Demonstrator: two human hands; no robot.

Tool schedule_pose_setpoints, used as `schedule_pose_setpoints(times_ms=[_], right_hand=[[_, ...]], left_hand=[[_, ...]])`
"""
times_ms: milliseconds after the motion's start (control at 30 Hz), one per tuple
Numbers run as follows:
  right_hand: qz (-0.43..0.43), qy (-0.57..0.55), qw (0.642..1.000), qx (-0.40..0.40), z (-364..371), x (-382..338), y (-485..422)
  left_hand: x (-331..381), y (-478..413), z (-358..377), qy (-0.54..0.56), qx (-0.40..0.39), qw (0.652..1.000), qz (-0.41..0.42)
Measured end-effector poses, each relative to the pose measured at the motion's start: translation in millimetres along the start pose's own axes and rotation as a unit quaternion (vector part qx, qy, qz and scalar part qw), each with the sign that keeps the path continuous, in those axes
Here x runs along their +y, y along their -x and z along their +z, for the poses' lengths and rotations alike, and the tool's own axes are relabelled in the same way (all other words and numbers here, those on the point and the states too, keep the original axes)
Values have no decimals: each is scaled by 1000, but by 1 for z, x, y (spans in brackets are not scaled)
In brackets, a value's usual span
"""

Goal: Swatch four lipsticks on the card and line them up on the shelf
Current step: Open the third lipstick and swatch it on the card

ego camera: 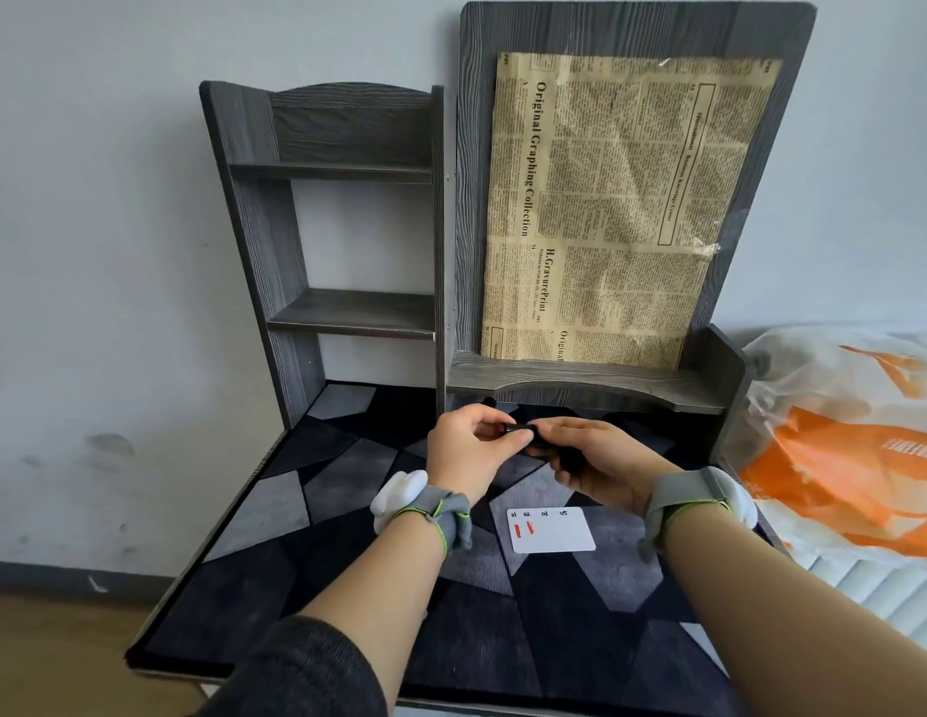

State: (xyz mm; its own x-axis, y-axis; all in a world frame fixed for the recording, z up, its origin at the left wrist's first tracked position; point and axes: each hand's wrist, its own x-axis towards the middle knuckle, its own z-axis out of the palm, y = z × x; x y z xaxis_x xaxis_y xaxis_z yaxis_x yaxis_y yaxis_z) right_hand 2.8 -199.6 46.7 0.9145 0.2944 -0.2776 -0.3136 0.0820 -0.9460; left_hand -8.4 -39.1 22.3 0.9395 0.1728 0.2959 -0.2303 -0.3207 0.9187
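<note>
Pale wall (114,209) stands behind a bench (156,659) covered by a dark mat (275,514) of grey and black angular patches. At the bench's back left corner a grey wood-grain shelf unit (347,315) stands upright with two open levels. Beside it, along the back edge toward the right corner, a tall board (632,28) of the same wood carries a yellowed newspaper sheet (606,209), and a low ledge (580,377) runs along its foot. Off the right edge lies a crumpled orange and white plastic bag (839,458).

Both hands meet above the middle of the bench, just in front of the ledge, with a black lipstick (544,445) held between them. The left hand (471,450) pinches one end with thumb and fingers together on it. The right hand (601,463) has its fingers curled around the other end. Whether the cap is on or off cannot be told, since the hands hide most of it. Each wrist wears a grey band (445,512) with green trim and a white block.

A white card (554,535) lies flat on the mat under the right wrist, toward the right edge. Four handwritten numbers run across its top, and two red swatches (522,530) sit under the first two.
</note>
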Motion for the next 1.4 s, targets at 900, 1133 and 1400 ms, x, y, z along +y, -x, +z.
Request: schedule_pose_setpoints(times_ms=[900,1133,1400], right_hand=[[-59,260,953,147,-12,4,21],[-71,375,912,149,-17,24,22],[-68,386,910,131,-17,25,20]], left_hand=[[-32,38,-7,-274,-170,946,-41],[-34,49,2,-322,-172,930,-27],[-34,50,0,-294,-172,940,-29]])
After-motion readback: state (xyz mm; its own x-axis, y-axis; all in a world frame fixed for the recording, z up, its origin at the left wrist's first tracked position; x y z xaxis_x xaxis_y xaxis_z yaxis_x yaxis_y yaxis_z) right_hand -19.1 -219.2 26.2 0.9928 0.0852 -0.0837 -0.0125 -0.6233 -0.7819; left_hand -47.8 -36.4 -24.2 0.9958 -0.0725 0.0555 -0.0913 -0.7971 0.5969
